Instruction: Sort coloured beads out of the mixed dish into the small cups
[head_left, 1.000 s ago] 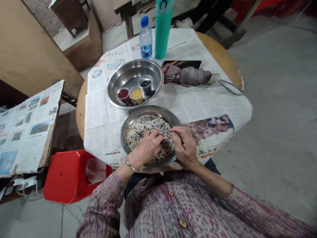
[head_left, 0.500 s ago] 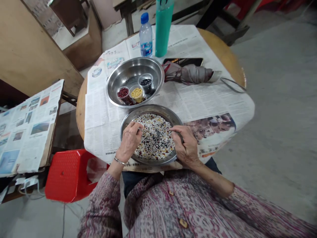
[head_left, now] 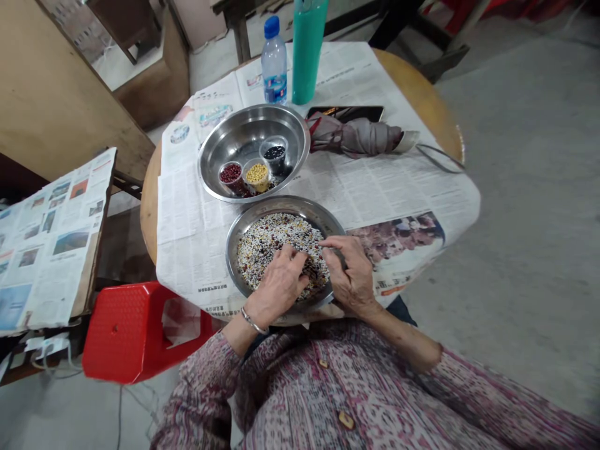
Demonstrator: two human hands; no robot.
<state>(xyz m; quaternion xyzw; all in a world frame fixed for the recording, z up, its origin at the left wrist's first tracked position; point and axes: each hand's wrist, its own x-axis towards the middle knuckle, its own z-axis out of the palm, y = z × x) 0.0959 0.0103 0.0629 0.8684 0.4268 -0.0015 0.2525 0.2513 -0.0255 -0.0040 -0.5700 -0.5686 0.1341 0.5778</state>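
While we look down through the head view, our left hand (head_left: 280,282) is in the mixed grains (head_left: 276,231), which lie in the nearer steel basin (head_left: 293,204); its fingertips are hidden, so we cannot tell what they hold. Our right hand (head_left: 352,276) is at that basin's right side, fingers bent, index and thumb narrowly apart, any grip unclear to us. Just beyond, a second basin (head_left: 234,134) holds three cups (head_left: 257,177) on our newspaper-covered surface (head_left: 435,100).

Bare grey floor (head_left: 515,250), newspapered table (head_left: 422,87) and plastic stool (head_left: 117,328) suggest a simple home or workroom.
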